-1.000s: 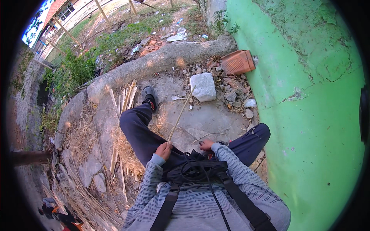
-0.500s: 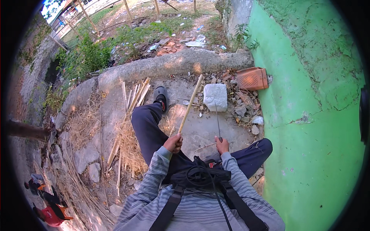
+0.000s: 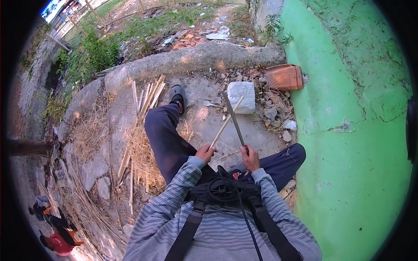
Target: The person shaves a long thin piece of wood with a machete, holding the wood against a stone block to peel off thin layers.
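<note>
My left hand (image 3: 205, 153) is closed around the lower end of a thin pale stick (image 3: 225, 123), which looks like split bamboo and slants up to the right. In my right hand (image 3: 251, 157) is the handle of a long dark-bladed knife (image 3: 234, 119), its tip pointing away from me and slightly left. Blade and stick cross in the view near the pale block (image 3: 242, 104); whether they touch I cannot tell. This whitish square block rests on the ground just beyond both. Between my spread legs lies bare grey ground.
Split sticks (image 3: 152, 96) lie left of my sandalled foot (image 3: 177, 96), with a heap of pale shavings (image 3: 141, 158) nearer. A low concrete curb (image 3: 191, 59) runs across ahead. Rubble (image 3: 272, 114) and an orange hollow brick (image 3: 284, 77) lie by the green wall (image 3: 348, 174). People sit at lower left.
The knife has swung up and left, its flat side now showing, and crosses the stick. My left hand has shifted right, and the stick tilts further right with its far end lower.
</note>
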A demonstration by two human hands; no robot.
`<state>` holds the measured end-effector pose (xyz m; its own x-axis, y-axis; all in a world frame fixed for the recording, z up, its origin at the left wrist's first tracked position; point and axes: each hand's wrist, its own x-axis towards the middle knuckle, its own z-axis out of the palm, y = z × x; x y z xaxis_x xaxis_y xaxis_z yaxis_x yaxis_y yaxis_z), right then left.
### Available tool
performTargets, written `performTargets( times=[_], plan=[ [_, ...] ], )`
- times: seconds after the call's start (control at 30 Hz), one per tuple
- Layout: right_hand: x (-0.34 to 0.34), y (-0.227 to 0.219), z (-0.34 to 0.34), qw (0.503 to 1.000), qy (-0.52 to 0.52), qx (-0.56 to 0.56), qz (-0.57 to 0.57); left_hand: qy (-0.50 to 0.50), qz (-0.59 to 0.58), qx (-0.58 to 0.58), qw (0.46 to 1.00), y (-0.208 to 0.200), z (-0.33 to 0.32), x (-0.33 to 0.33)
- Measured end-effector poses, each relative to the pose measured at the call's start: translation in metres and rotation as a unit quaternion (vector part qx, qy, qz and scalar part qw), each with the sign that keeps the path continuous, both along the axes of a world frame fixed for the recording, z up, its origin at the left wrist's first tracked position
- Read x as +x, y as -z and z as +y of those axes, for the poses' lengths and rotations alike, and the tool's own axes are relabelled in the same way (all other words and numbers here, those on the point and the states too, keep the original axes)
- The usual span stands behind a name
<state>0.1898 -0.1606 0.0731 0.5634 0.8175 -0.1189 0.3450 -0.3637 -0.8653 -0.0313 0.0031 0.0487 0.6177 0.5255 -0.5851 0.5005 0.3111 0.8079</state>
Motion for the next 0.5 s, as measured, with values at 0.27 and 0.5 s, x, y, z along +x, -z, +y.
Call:
performTargets(
  times=[0.27, 0.5],
  plan=[
    [-0.043, 0.001, 0.016, 0.996, -0.081, -0.037, 0.024, 0.077, 0.047, 0.221, 0.971, 0.008, -0.004, 0.005],
    [-0.053, 0.022, 0.021, 0.989, -0.101, -0.109, -0.002, 0.088, 0.142, 0.221, 0.961, 0.013, -0.011, 0.021]
  ],
)
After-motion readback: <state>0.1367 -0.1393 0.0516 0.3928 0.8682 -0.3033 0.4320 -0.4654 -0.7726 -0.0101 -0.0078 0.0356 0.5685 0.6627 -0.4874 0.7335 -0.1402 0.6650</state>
